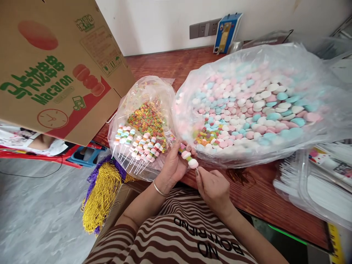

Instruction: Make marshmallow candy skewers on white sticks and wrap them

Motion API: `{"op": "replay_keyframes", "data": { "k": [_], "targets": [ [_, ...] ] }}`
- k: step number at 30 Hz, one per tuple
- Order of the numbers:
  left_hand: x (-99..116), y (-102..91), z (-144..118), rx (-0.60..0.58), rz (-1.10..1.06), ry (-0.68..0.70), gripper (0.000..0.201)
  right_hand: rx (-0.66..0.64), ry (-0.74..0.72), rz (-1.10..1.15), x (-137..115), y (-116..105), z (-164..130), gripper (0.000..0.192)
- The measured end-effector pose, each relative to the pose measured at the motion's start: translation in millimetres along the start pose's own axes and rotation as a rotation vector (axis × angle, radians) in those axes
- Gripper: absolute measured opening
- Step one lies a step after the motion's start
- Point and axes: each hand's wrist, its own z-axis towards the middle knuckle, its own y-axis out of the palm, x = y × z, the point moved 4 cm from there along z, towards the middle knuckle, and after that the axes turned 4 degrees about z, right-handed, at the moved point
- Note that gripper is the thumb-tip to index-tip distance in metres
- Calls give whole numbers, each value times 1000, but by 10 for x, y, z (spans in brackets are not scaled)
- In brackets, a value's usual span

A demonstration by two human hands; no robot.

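Macaron carton (pixel 55 69), gold bead strands (pixel 101 198), wall sockets (pixel 203 28), blue device, perhaps a sealer (pixel 227 32)

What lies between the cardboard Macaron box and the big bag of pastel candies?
In the head view, a smaller clear bag of coloured candy rings lies there, with finished candy skewers lying on its front.

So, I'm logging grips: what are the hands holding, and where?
A candy skewer: left hand at the candy end, right hand pinching the stick below.
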Motion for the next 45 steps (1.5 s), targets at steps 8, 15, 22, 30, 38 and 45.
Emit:
{"op": "replay_keyframes", "data": {
  "k": [8,15,22,30,38,45],
  "targets": [
    [-108,-116,1,-190,100,-88,34,-278,833,1324,-1,223,-42,32],
    [-180,-110,27,-239,140,-105,50,-22,408,467,70,163,61,26],
    [102,-516,9,-135,297,-33,96,-79,346,430,162,87,62,30],
    [734,-315,124,-93,173,257,83,-302,310,512,7,114,108,31],
    [524,21,151,150,-60,135,14,36,-143,-151,-115,103,47,17],
    [417,23,122,124,-164,1,19,-47,-44,14,-43,56,15,20]
  ]
}}
